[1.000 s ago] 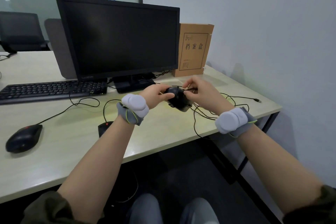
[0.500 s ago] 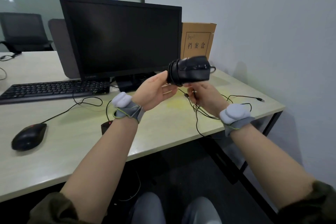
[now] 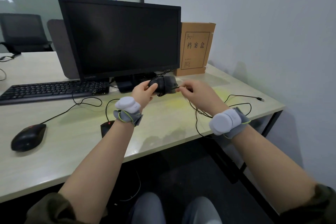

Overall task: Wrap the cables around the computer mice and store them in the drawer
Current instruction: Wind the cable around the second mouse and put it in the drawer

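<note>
From the head view, the left hand (image 3: pixel 143 90) grips a black mouse (image 3: pixel 162 85) held just above the surface (image 3: pixel 76 132), in front of the monitor (image 3: pixel 123 40). Several turns of cable (image 3: pixel 197 112) already ring the mouse's body. The right hand (image 3: pixel 195 92) pinches the cable just beside the mouse, drawing it taut; the loose remainder trails over the surface to a plug (image 3: pixel 260 99) near the far right edge. The step in hand looks like winding, partway done. The next move likely calls for passing the right hand around the mouse again while keeping tension. Two other mice, one at the left (image 3: pixel 28 137) and one behind the left wrist (image 3: pixel 107 128), lie unwrapped. No drawer is visible.
</note>
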A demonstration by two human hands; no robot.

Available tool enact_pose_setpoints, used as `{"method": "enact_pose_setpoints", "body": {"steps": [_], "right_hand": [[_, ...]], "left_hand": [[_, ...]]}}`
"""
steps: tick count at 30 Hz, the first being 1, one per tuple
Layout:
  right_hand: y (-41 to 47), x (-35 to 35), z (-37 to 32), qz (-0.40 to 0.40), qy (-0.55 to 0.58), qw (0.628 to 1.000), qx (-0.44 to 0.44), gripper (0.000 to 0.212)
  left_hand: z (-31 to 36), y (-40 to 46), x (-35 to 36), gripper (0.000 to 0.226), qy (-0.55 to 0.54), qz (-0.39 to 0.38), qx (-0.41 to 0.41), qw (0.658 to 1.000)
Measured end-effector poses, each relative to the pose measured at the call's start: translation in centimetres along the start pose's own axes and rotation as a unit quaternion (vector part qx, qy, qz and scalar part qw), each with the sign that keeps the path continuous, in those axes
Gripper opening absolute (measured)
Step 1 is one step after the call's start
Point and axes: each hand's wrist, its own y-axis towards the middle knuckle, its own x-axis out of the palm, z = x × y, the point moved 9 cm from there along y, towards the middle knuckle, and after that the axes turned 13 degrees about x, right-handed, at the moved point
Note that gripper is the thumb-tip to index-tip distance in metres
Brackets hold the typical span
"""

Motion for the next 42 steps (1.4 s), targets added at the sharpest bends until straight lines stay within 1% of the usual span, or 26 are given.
{"method": "enact_pose_setpoints", "body": {"steps": [3, 6, 8, 10, 12, 13, 15, 16, 17, 18, 19, 20, 22, 23, 24, 25, 28, 30, 32, 34, 37, 39, 42], "right_hand": [[0.6, -1.6, 0.4, 0.028, 0.020, 0.999, 0.000, 0.019], [1.2, -3.0, 1.2, 0.056, 0.081, 0.995, 0.000, 0.014], [1.6, -3.5, 2.2, 0.050, 0.119, 0.992, 0.015, 0.009], [1.9, -3.0, 3.2, 0.002, 0.174, 0.984, 0.041, 0.007], [1.9, -2.2, 4.2, -0.060, 0.274, 0.958, 0.069, 0.008], [1.8, -1.7, 4.7, -0.098, 0.337, 0.933, 0.083, 0.011], [1.4, -0.2, 5.1, -0.170, 0.453, 0.870, 0.096, 0.020], [1.3, 0.2, 5.0, -0.182, 0.487, 0.850, 0.087, 0.025], [1.2, 0.5, 5.0, -0.175, 0.508, 0.840, 0.079, 0.027], [1.3, 0.9, 5.1, -0.159, 0.514, 0.839, 0.082, 0.028], [1.3, 1.4, 5.3, -0.147, 0.504, 0.845, 0.097, 0.027], [1.2, 2.2, 5.4, -0.146, 0.469, 0.864, 0.113, 0.026], [0.3, 4.2, 5.1, -0.181, 0.320, 0.923, 0.118, 0.025], [-0.2, 5.1, 4.8, -0.204, 0.234, 0.945, 0.107, 0.024], [-0.7, 5.7, 4.6, -0.215, 0.164, 0.958, 0.092, 0.022], [-1.0, 5.9, 4.2, -0.213, 0.113, 0.967, 0.078, 0.019], [-0.9, 4.2, 3.1, -0.153, 0.027, 0.987, 0.044, 0.017], [-0.7, 2.8, 2.6, -0.112, -0.020, 0.993, 0.029, 0.019], [-0.6, 1.1, 2.1, -0.067, -0.026, 0.997, 0.025, 0.020], [-0.3, -0.5, 1.7, -0.030, -0.007, 0.999, 0.019, 0.019], [0.2, -2.0, 1.5, -0.002, 0.010, 1.000, 0.008, 0.016], [0.6, -2.7, 1.7, 0.009, 0.022, 1.000, 0.001, 0.014], [1.3, -4.3, 3.1, 0.021, 0.122, 0.992, 0.028, 0.013]], "left_hand": [[0.9, -0.8, 2.3, 0.023, 0.033, -0.121, 0.027, 0.992], [1.5, -1.9, 4.4, 0.021, -0.002, -0.233, 0.017, 0.972], [1.7, -2.7, 5.4, 0.021, -0.039, -0.280, 0.002, 0.959], [2.0, -3.3, 6.1, 0.021, -0.127, -0.290, -0.019, 0.948], [2.6, -3.6, 6.4, 0.023, -0.220, -0.276, -0.036, 0.935], [2.8, -3.7, 6.5, 0.023, -0.248, -0.269, -0.038, 0.930], [3.3, -3.7, 6.7, 0.024, -0.286, -0.259, -0.038, 0.922], [3.6, -3.6, 6.8, 0.025, -0.309, -0.251, -0.037, 0.917], [3.9, -3.4, 6.9, 0.026, -0.335, -0.238, -0.039, 0.911], [4.1, -3.3, 7.0, 0.027, -0.359, -0.220, -0.040, 0.906], [4.4, -3.0, 6.9, 0.027, -0.375, -0.199, -0.038, 0.905], [4.5, -2.6, 6.8, 0.026, -0.385, -0.171, -0.035, 0.906], [4.4, -1.6, 6.0, 0.021, -0.393, -0.097, -0.033, 0.914], [4.2, -1.1, 5.4, 0.020, -0.388, -0.060, -0.033, 0.919], [3.9, -0.7, 4.8, 0.020, -0.368, -0.030, -0.032, 0.929], [3.6, -0.3, 4.1, 0.021, -0.329, -0.008, -0.030, 0.944], [2.5, 0.2, 2.2, 0.020, -0.147, 0.023, -0.001, 0.989], [2.3, 0.4, 1.2, 0.022, -0.032, 0.031, 0.045, 0.998], [1.8, 0.5, 0.9, 0.026, 0.034, 0.013, 0.065, 0.997], [1.0, 0.2, 1.3, 0.027, 0.051, -0.023, 0.050, 0.997], [0.6, -0.5, 2.8, 0.027, 0.072, -0.120, 0.034, 0.990], [0.7, -1.5, 4.0, 0.024, 0.031, -0.196, 0.014, 0.980], [1.2, -3.3, 5.4, 0.020, -0.054, -0.285, -0.021, 0.957]]}}
